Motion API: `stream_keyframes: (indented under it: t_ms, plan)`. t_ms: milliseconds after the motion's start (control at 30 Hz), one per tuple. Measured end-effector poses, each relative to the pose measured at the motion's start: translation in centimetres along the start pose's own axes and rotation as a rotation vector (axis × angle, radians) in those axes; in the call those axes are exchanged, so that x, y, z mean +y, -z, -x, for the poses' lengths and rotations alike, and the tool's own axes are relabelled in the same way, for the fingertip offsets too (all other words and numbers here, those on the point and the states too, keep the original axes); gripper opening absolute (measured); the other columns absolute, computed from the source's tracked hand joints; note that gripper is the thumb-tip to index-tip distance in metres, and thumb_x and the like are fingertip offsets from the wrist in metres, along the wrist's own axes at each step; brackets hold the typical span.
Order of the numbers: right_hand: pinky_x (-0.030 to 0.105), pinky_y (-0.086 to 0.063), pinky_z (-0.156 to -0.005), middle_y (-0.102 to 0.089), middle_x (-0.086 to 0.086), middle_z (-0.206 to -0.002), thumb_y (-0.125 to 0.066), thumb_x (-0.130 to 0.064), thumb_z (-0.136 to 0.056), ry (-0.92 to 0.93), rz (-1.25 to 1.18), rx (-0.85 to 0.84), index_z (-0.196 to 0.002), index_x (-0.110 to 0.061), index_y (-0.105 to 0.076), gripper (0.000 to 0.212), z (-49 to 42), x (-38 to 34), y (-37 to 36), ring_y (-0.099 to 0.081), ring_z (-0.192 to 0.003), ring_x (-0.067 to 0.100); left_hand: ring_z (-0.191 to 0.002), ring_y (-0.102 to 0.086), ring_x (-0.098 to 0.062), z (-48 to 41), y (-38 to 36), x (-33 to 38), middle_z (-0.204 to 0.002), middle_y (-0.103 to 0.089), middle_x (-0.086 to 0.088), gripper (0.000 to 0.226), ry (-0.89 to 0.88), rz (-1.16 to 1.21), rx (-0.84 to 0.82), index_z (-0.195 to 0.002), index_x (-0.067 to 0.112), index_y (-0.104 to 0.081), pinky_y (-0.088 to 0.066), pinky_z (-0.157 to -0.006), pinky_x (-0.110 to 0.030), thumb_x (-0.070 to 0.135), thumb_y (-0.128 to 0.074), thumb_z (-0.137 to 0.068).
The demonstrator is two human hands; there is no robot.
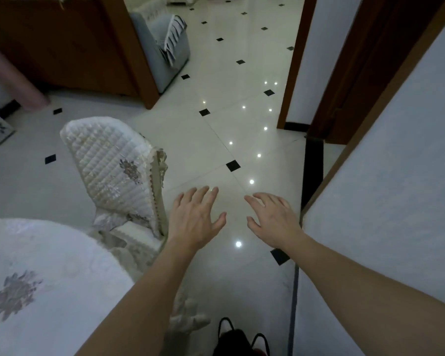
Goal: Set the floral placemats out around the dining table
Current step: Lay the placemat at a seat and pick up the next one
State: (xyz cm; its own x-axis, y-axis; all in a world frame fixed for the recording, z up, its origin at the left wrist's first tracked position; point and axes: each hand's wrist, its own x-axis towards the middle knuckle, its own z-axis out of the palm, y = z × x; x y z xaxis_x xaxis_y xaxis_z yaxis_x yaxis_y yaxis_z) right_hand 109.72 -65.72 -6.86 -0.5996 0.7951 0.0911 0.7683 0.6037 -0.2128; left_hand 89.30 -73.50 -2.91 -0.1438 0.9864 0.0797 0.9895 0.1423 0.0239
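Glossy white tiled floor [216, 140] with small black diamond insets fills the centre of view, reflecting ceiling lights; the round worktop [44, 273], covered in white quilted cloth bearing a floral motif [13, 294], lies at eight o'clock; whether that motif belongs to a placemat cannot be told. A chair [113, 170] in a matching quilted floral cover stands just beyond the worktop at nine to ten o'clock; a grey sofa [165, 47] sits at eleven o'clock. Left hand [195, 219] and right hand [275, 222] extend palm-down over bare floor, side by side yet apart; fingers on both are spread, holding nothing.
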Motion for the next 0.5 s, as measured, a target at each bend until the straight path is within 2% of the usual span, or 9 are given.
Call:
stream_keyframes:
  t_ms: [233,400,500]
  plan:
    - [0.042,-0.04,-0.101,-0.056,0.006,-0.132,-0.041,-0.044,-0.085,0.015,-0.034,0.036,-0.135,-0.022,-0.052,0.056,-10.2,1.2,0.4,-0.052,-0.121,0.022,-0.128,-0.051,-0.027,-8.8,-0.8,-3.8,-0.141,-0.057,-0.002,0.067,0.026,-0.001,0.015,-0.142,0.023,-0.047,-0.04,-0.108,-0.047,0.062,-0.047,-0.088]
    - [0.041,-0.038,-0.103,-0.056,0.005,-0.134,-0.042,-0.044,-0.085,0.01,-0.023,0.042,-0.136,-0.023,-0.052,0.057,-20.0,1.9,-0.1,-0.051,-0.122,0.022,-0.132,-0.047,-0.025,-17.6,-2.0,-8.1,-0.145,-0.053,-0.001,0.069,0.02,0.006,0.0,-0.145,0.024,-0.042,-0.037,-0.111,-0.046,0.063,-0.043,-0.089]
    - [0.04,-0.04,-0.1,-0.057,0.004,-0.131,-0.048,-0.042,-0.086,0.034,0.009,0.048,-0.136,-0.022,-0.052,0.053,-26.5,2.0,-0.2,-0.053,-0.119,0.022,-0.133,-0.046,-0.027,-22.8,-2.4,-11.3,-0.145,-0.052,-0.002,0.069,0.033,0.03,-0.013,-0.146,0.025,-0.041,-0.036,-0.111,-0.047,0.063,-0.043,-0.089]
